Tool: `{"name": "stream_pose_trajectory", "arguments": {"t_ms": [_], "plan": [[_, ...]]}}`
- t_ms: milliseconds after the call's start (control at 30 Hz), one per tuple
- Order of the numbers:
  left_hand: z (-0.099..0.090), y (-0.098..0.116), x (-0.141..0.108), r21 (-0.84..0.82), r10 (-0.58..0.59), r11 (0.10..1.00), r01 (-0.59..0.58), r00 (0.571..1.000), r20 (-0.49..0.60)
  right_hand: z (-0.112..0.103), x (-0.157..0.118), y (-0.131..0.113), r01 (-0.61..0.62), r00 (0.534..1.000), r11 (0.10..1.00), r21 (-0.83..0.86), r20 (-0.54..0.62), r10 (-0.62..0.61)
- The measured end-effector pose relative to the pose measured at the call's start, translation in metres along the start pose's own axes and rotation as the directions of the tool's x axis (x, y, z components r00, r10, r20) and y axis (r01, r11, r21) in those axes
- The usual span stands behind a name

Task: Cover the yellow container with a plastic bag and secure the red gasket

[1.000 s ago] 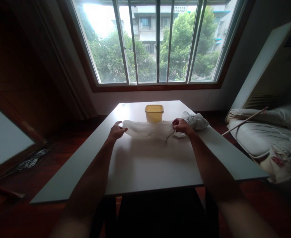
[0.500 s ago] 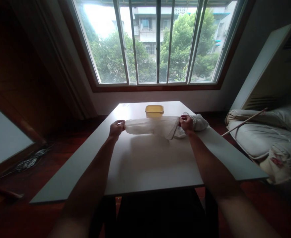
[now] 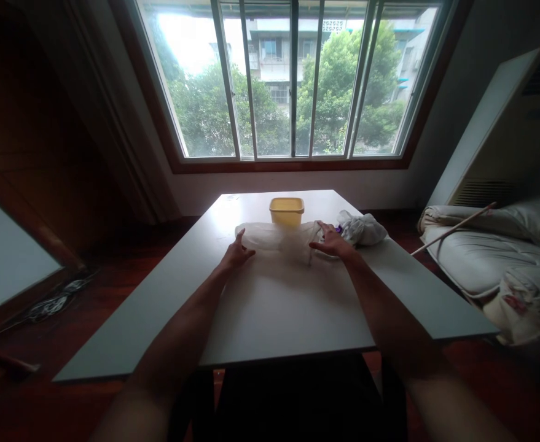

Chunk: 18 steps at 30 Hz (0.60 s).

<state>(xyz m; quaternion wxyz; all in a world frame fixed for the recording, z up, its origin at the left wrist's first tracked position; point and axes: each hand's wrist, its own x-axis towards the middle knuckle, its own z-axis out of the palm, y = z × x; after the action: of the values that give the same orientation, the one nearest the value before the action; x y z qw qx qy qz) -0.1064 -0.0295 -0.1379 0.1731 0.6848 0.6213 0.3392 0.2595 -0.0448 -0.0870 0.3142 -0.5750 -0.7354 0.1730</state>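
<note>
A translucent whitish plastic bag (image 3: 264, 237) lies stretched sideways on the white table (image 3: 283, 307). At its left end is my left hand (image 3: 239, 252), thumb and fingers spread apart, touching or very near the plastic. My right hand (image 3: 333, 241) is at the bag's right end, thumb and fingers also apart around its edge. Just behind the bag stands a yellow plastic tub (image 3: 287, 212), its lower front partly covered by the film. Beside my right hand sits a crumpled whitish bag (image 3: 365, 229) with a small purple bit (image 3: 338, 229) showing.
A padded pale sofa (image 3: 518, 245) stands to the right, with a thin stick (image 3: 454, 228) across it. A window (image 3: 292, 86) fills the wall beyond the table. Tangled cables (image 3: 62, 298) lie on the floor at left.
Both hands have moved inward and their pinching fingers have opened. The bag has lowered onto the table, showing more of the tub and uncovering the purple bit.
</note>
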Motion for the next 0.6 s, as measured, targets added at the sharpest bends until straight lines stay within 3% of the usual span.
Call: {"name": "stream_pose_trajectory", "arguments": {"t_ms": [100, 200, 267, 300, 433, 600], "plan": [[0.0, 0.005, 0.003, 0.049, 0.032, 0.998, -0.028, 0.996, -0.081, -0.008, -0.006, -0.014, -0.165, 0.986, 0.976, -0.145, -0.058, 0.158], [0.001, 0.006, 0.006, 0.02, 0.065, 0.998, -0.062, 0.986, -0.156, -0.01, -0.012, -0.024, -0.299, 0.935, 0.953, -0.04, 0.189, 0.301], [0.001, 0.006, 0.008, -0.03, 0.079, 0.996, -0.086, 0.979, -0.186, -0.005, -0.014, -0.026, -0.325, 0.893, 0.943, 0.069, 0.35, 0.282], [0.001, 0.006, 0.009, -0.063, 0.092, 0.992, -0.106, 0.976, -0.196, -0.001, -0.015, -0.026, -0.313, 0.894, 0.942, 0.119, 0.372, 0.25], [-0.005, 0.012, 0.01, -0.218, 0.161, 0.952, -0.217, 0.955, -0.249, 0.009, -0.009, -0.019, -0.145, 0.974, 0.965, 0.221, 0.202, 0.1], [-0.022, 0.025, 0.008, -0.375, 0.14, 0.88, -0.291, 0.913, -0.382, 0.001, 0.004, -0.008, -0.073, 0.997, 0.96, 0.27, -0.011, 0.079]]}}
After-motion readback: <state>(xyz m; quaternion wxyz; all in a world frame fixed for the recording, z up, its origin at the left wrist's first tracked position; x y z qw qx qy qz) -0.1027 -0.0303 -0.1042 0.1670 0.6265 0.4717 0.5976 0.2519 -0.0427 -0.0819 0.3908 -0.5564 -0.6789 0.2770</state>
